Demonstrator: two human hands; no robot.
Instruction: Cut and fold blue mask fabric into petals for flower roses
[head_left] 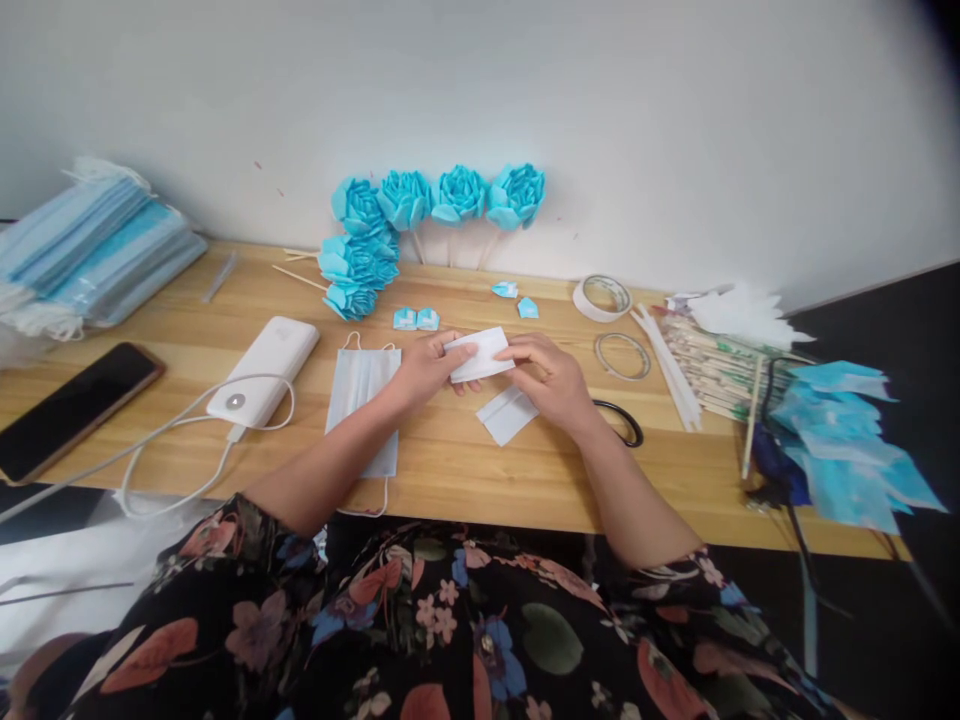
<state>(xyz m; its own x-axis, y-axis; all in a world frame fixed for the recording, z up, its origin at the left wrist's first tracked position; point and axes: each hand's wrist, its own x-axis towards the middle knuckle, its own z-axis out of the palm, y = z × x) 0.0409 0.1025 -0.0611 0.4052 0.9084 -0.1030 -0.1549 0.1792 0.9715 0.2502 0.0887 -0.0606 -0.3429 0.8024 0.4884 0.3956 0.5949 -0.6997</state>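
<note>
A small white rectangle of mask fabric [477, 356] is held between both hands above the table. My left hand [427, 370] grips its left end, thumb on top and fingers beneath. At its right edge, my right hand [553, 378] pinches it with the thumb and fingertips. Just below lies a second white piece of fabric [508, 416], partly hidden by my right hand. A whole face mask [351, 378] lies under my left forearm. Beyond my hands are small folded blue pieces [416, 319] and two blue petal-like pieces [528, 308].
Blue fabric flowers [459, 194] on sticks stand against the wall. Tape rolls [602, 298], a black loop handle [636, 428], bundled sticks [712, 365] and blue fabric pieces [840, 440] are right. A mask stack [97, 245], phone [79, 410] and cabled power bank [266, 370] are left.
</note>
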